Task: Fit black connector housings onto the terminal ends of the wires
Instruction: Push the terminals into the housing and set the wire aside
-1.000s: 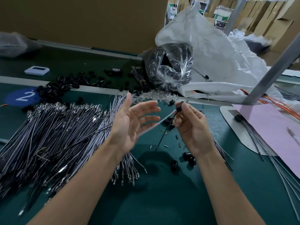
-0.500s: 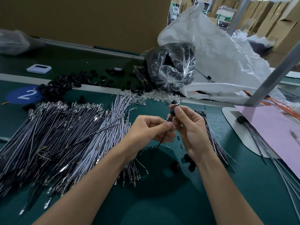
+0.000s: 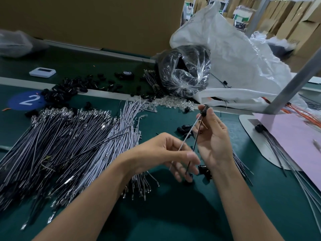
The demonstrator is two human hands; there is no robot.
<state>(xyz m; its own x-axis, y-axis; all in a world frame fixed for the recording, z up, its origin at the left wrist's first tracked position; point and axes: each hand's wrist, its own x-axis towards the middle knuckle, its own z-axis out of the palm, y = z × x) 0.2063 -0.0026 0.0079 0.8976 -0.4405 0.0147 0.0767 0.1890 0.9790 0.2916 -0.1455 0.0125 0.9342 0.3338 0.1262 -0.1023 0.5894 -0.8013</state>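
My right hand (image 3: 214, 138) pinches a small black connector housing (image 3: 204, 111) between thumb and fingertips, raised above the green table. Two thin wires, a white wire (image 3: 187, 135) and a black wire (image 3: 196, 140), run down from the housing. My left hand (image 3: 166, 153) holds their lower ends between thumb and curled fingers. A large heap of white and black wires with metal terminals (image 3: 69, 146) lies to the left. Loose black housings (image 3: 205, 170) lie under my hands.
More black housings (image 3: 69, 87) are scattered at the back left beside a blue "2" marker (image 3: 26, 100). A clear bag of black parts (image 3: 185, 72) and a white sack (image 3: 243, 58) stand behind. A pink sheet (image 3: 295, 136) and a metal post (image 3: 286, 89) are at right.
My left hand went from open to gripping the wires and slid down them. My right hand lifted the housing up and to the right.
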